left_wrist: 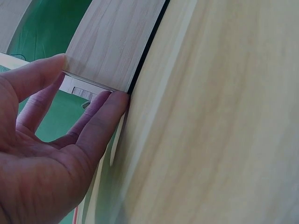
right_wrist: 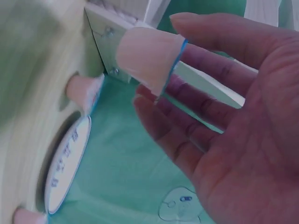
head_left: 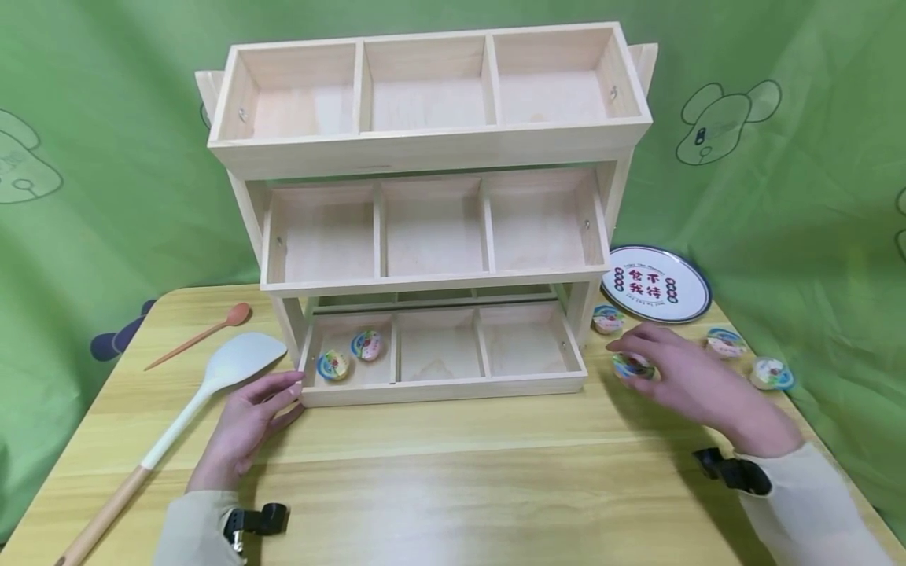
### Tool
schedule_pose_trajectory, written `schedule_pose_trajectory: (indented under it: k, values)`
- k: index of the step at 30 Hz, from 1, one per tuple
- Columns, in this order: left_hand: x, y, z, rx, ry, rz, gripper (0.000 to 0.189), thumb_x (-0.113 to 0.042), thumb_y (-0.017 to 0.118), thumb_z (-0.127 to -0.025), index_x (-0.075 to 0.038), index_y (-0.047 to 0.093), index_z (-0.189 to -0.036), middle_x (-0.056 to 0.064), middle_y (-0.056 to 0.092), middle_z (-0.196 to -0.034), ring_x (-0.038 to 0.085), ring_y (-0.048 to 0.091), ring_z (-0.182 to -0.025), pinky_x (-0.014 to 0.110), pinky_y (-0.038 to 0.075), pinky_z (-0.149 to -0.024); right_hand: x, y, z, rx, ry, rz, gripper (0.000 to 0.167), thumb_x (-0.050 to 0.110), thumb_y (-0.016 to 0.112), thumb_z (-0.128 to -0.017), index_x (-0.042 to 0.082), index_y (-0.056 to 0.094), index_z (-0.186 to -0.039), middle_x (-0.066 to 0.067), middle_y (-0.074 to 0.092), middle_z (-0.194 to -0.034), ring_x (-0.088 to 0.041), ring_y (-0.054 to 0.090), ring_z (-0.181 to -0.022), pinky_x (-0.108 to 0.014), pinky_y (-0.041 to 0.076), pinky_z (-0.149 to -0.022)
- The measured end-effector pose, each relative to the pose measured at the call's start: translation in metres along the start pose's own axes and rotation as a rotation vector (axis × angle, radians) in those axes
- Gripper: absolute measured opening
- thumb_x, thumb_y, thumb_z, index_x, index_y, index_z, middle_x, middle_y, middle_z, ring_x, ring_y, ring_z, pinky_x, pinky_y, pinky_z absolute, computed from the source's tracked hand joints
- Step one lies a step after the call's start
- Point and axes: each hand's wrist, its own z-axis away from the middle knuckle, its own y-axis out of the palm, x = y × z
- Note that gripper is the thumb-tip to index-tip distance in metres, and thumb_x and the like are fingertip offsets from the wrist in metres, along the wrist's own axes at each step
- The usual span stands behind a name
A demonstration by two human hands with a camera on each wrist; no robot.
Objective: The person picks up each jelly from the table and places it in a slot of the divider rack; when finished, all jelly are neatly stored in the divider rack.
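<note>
My left hand (head_left: 244, 420) holds the left front corner of a three-tier wooden shelf (head_left: 432, 149). In the left wrist view its fingertips (left_wrist: 122, 99) touch the upper and lower corners of the bottom tray's end. My right hand (head_left: 683, 385) pinches a small jelly cup (right_wrist: 147, 58) by its blue-edged rim, right of the shelf; the fingers partly cover it in the head view. Two similar jelly cups, one pink (head_left: 366, 345) and one pale (head_left: 333, 365), sit in the bottom tray's left compartment. More cups lie on the right: one (head_left: 607, 319) by the shelf, others (head_left: 725, 343) (head_left: 771, 373) near the table edge.
A white plate (head_left: 654, 283) with a blue rim and red characters lies at the back right. On the left are a white spatula (head_left: 244, 358) with a wooden handle and a small orange spoon (head_left: 237, 314). Green cloth (head_left: 800, 196) hangs behind the table (head_left: 453, 479).
</note>
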Motion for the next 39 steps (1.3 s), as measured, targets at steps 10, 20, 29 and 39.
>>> schedule_pose_trajectory:
  k: [10,20,29,39]
  values:
    - [0.0,0.0,0.0,0.012,0.006,0.01,0.029,-0.007,0.067,-0.094,0.002,0.065,-0.121,0.007,0.055,-0.121,0.014,0.063,-0.105,0.036,0.051,-0.099,0.015,0.005,-0.01,0.017,-0.046,-0.038,0.041,0.009,0.078,-0.082,0.006,0.067,-0.121,-0.017,0.057,-0.125,-0.033,0.06,-0.103,-0.055,0.056,-0.084]
    - [0.002,-0.001,0.0,0.01,0.006,0.026,0.027,-0.006,0.067,-0.094,0.001,0.067,-0.119,0.01,0.055,-0.121,0.014,0.063,-0.104,0.035,0.052,-0.098,0.023,0.006,-0.023,-0.026,-0.146,-0.029,0.039,0.005,0.079,-0.079,0.006,0.068,-0.116,-0.009,0.06,-0.116,-0.027,0.06,-0.102,-0.048,0.058,-0.083]
    - [0.003,-0.002,0.0,0.02,0.013,0.029,0.025,-0.008,0.067,-0.094,-0.003,0.068,-0.118,0.009,0.054,-0.122,0.014,0.062,-0.106,0.036,0.052,-0.099,0.035,-0.001,-0.031,-0.053,-0.188,-0.036,0.038,0.002,0.078,-0.08,0.008,0.069,-0.117,-0.006,0.061,-0.115,-0.023,0.06,-0.1,-0.043,0.057,-0.082]
    - [0.002,-0.001,0.001,0.014,0.006,0.034,0.028,-0.007,0.068,-0.093,0.0,0.067,-0.12,0.011,0.055,-0.123,0.014,0.063,-0.104,0.036,0.052,-0.099,0.05,0.009,-0.05,-0.008,-0.182,-0.066,0.04,0.005,0.077,-0.082,0.007,0.067,-0.121,-0.009,0.06,-0.118,-0.027,0.058,-0.104,-0.046,0.056,-0.087]
